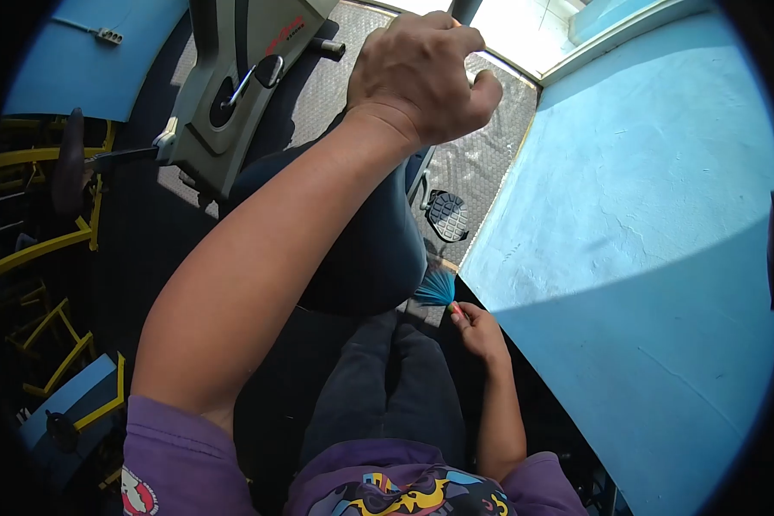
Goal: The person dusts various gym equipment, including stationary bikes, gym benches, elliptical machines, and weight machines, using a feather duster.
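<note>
My left hand (426, 82) is raised at the top centre, close to the camera, with its fingers curled closed. A dark bar (464, 10) shows just beyond its knuckles; what sits inside the fingers is hidden. Lower down, my right hand (477, 328) grips the short reddish handle of a brush with blue bristles (437, 289). The bristles fan out to the left, near the foot of the blue wall. Below my left forearm is a large dark padded seat (361, 241), partly covered by the arm. A black ridged pedal (448, 216) lies beyond the brush.
A grey exercise bike (249, 95) with a crank stands at upper left. Along the right runs a light blue wall (645, 215). Yellow metal frames (39, 249) crowd the left side. A power strip (109, 35) lies on a blue surface. The textured floor mat (499, 120) is sunlit.
</note>
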Motion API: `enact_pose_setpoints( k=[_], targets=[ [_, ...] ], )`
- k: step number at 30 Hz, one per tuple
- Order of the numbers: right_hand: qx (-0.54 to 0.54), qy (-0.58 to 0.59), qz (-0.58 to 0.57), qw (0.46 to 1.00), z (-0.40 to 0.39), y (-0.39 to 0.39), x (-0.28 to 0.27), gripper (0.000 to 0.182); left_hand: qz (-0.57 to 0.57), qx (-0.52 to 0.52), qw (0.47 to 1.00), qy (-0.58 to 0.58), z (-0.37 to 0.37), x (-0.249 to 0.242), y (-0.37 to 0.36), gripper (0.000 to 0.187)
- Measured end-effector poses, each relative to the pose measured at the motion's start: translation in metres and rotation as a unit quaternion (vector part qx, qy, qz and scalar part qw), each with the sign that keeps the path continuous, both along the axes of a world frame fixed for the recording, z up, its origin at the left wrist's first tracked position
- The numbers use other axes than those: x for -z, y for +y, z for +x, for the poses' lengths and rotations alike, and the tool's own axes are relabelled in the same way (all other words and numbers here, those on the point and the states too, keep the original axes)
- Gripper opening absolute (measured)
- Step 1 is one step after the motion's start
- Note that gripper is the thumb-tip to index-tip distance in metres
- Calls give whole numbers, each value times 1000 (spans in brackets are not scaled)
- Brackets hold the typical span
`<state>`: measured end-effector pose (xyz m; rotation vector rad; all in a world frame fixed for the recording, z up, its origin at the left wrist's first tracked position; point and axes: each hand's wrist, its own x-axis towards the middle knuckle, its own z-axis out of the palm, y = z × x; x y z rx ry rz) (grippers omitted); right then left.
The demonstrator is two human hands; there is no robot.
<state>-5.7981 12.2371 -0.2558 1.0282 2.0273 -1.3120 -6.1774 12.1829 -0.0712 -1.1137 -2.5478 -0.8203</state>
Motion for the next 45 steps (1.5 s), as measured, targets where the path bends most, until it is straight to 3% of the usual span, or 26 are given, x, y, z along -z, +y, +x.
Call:
enact_pose_setpoints(
  k=[1,2,3,5,6,7,8,9,10,12,16,17,18,20,21,22,24,26,28,30,32,34,37,40,45],
  targets=[
    [-43,4,50,998,-19,-5,4,38,65,23,996,48,-1,4,-3,30],
    [-69,9,49,996,-33,-9,11,38,91,76,993,6,8,-20,-12,19],
    [-138,-8,101,985,-44,-15,21,38,-6,-23,996,86,23,-11,-10,25],
    [-267,-31,158,950,-42,-28,51,36,9,-21,998,59,66,-29,-41,21],
    [-330,-28,170,928,-38,-26,79,35,81,-16,996,42,93,-34,-56,19],
    [-244,296,187,904,-2,-23,141,32,110,16,993,-48,123,-37,-74,13],
    [-262,303,179,898,3,-25,146,32,212,0,977,-34,157,-24,-83,9],
    [-238,294,140,915,6,-30,150,32,207,13,974,-91,189,-19,-107,32],
    [-215,281,100,930,9,-36,153,32,184,4,977,-108,219,-11,-127,38],
    [-187,238,21,953,14,-53,166,31,206,-43,958,-196,281,30,-181,37],
    [-86,127,-91,984,10,-64,176,31,136,-152,935,-290,308,105,-239,41],
    [-234,124,115,957,-25,-103,109,32,133,-179,924,-311,309,120,-251,43],
    [-240,171,189,937,-26,-113,121,29,129,-203,912,-333,309,135,-261,45],
    [-241,77,192,948,-36,-117,143,27,83,-208,896,-384,306,163,-279,50],
    [-276,124,230,925,-38,-123,154,27,74,-219,887,-401,306,178,-288,50],
    [-340,39,262,902,-47,-129,160,28,65,-227,878,-417,303,189,-298,50],
    [-362,-27,252,897,-61,-148,170,28,37,-211,864,-455,296,207,-322,51],
    [-343,-41,282,895,-67,-166,182,27,12,-216,836,-505,292,222,-348,53],
    [-310,34,261,914,-75,-192,171,21,8,-217,819,-532,290,238,-377,53],
    [-297,-23,275,914,-80,-215,168,27,-17,-217,799,-561,285,251,-409,52],
    [-159,172,300,925,-79,-226,179,35,-12,-225,789,-571,284,262,-439,52],
    [-139,128,327,926,-84,-238,180,41,-10,-225,784,-578,281,267,-467,51],
    [32,200,349,915,-97,-274,184,43,-13,-234,766,-599,262,262,-501,49],
    [72,116,348,928,-118,-312,184,42,-30,-227,780,-583,247,267,-534,49],
    [5,27,292,956,-159,-367,185,42,-30,-219,790,-571,203,275,-571,47]
  ],
)
